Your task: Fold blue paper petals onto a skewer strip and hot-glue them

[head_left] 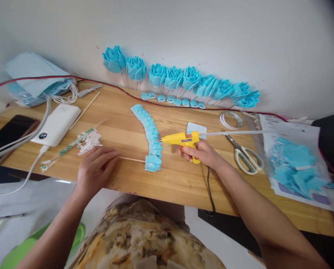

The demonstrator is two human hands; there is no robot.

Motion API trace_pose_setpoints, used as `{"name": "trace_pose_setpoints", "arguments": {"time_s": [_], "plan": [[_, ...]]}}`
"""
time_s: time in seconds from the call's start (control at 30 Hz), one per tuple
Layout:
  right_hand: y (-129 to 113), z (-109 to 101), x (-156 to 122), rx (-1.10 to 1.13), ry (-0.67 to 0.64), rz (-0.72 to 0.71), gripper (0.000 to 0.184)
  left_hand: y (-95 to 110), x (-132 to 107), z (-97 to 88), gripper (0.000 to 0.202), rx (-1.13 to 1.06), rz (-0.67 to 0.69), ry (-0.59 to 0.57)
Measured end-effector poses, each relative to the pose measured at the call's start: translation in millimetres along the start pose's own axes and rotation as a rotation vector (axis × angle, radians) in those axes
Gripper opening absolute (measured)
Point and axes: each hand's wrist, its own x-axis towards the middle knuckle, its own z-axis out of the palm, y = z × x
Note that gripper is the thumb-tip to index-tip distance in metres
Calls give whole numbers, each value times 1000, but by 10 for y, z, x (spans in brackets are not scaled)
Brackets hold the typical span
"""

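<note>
A yellow glue gun (178,139) is gripped in my right hand (202,151), fingers wrapped round its handle. Its nozzle points left and meets the right edge of a pleated light-blue strip (149,129). A long clear glue stick (234,132) sticks out of the gun's back. My left hand (98,166) rests near the front of the table, its fingers closed on the end of a thin wooden stick (132,159). The stick's other end runs into the folded blue piece (152,163) at the strip's lower end. A small pale-blue square (196,129) lies partly behind the gun.
Blue flowers (136,68) on sticks lean along the wall, with small blue rolls (170,99) before them. Scissors (247,158), a tape roll (231,120) and a bag of blue pieces (296,164) lie right. A power bank (57,123) and phone (12,134) lie left.
</note>
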Motion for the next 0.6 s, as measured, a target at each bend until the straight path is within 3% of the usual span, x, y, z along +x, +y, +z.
{"name": "trace_pose_setpoints", "arguments": {"time_s": [0.13,0.23,0.27,0.33,0.4,0.43,0.53,0.6], "plan": [[-21,0,3,5,-3,-21,45,10,-79,-35,16,-5,27,146],[-45,-5,-2,-12,3,-28,45,171,-285,-148,18,-133,67,235],[-47,-7,-4,-14,3,-25,46,249,-395,-187,19,-215,89,171],[-41,-11,-8,-11,0,-18,48,385,-676,-223,20,-376,141,-84],[-28,-11,-8,0,-8,-17,49,421,-1017,-158,22,-466,7,-188],[-21,-9,-8,9,-9,-20,48,384,-1191,-80,21,-453,-128,-190],[-15,5,-3,35,-14,-37,47,84,-1601,284,31,-290,-491,-264],[-20,13,2,58,-22,-51,46,-157,-1691,549,40,-171,-642,-332]]}}
